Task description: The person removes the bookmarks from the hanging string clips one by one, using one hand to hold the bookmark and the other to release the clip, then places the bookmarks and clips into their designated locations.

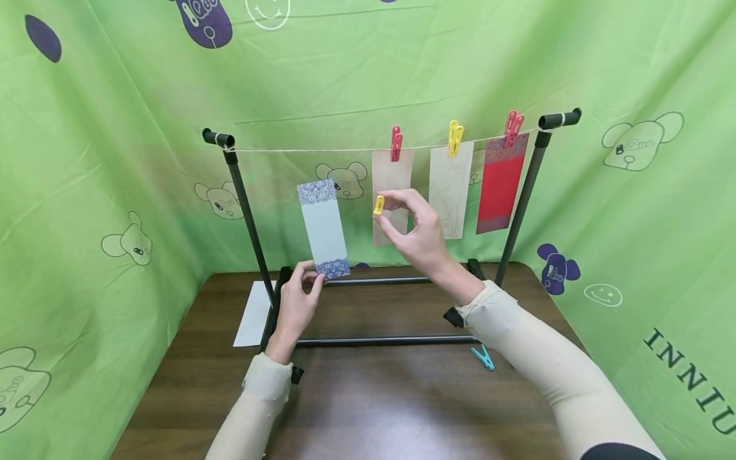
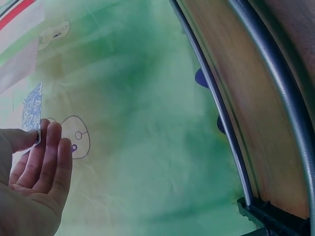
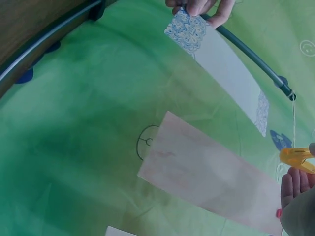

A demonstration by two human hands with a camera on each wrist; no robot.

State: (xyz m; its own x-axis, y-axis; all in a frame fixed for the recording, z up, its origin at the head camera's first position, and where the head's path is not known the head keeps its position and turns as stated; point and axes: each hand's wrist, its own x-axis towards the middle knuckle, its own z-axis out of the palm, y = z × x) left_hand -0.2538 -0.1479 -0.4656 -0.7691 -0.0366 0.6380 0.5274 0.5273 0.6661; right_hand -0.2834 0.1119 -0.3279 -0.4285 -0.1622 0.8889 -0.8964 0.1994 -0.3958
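My left hand (image 1: 299, 299) pinches the lower left corner of a pale blue card (image 1: 324, 231) with blue lace-like bands at both ends. In the left wrist view, thumb and fingers close on the patterned end of the card (image 2: 32, 110). The card leans slightly, its top edge below the string (image 1: 310, 151). Between thumb and fingertips of my right hand (image 1: 422, 233) is a yellow clothespin (image 1: 379, 206), in front of a hanging pinkish card (image 1: 382, 176). The right wrist view shows the yellow clothespin (image 3: 297, 158) near the string.
A cream card (image 1: 451, 191) and a red card (image 1: 502, 185) also hang, held by a yellow clothespin (image 1: 455, 138) and a red one (image 1: 513, 129). Black posts (image 1: 247, 211) carry the string. On the table (image 1: 368, 396) lie a blue clothespin (image 1: 483, 358) and a white sheet (image 1: 253, 316).
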